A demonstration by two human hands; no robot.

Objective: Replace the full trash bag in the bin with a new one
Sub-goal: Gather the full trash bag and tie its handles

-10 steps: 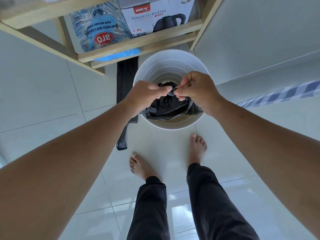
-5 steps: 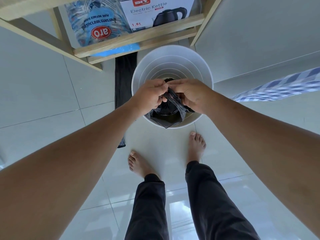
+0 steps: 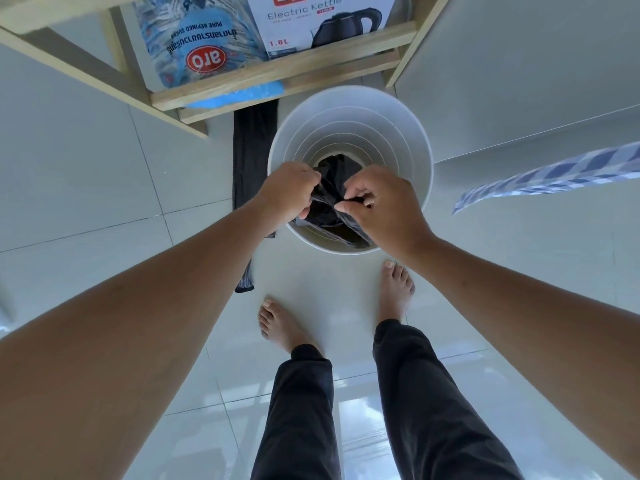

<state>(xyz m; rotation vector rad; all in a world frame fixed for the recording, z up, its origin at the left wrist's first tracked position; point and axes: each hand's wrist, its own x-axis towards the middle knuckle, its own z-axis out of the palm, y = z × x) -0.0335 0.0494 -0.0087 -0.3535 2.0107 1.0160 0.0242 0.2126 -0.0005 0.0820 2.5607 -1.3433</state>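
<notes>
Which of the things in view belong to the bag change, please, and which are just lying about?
Part of the job:
crumpled black plastic trash bag
round white plastic bin
left hand
right hand

Just lying about:
white electric kettle box
blue sugar packet
light wooden shelf

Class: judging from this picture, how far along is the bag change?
Done: the white bin shows bare ribbed walls, so the full bag looks gone. In hand: left hand and right hand pinch a crumpled black bag over it. Left: opening it and lining the rim.
</notes>
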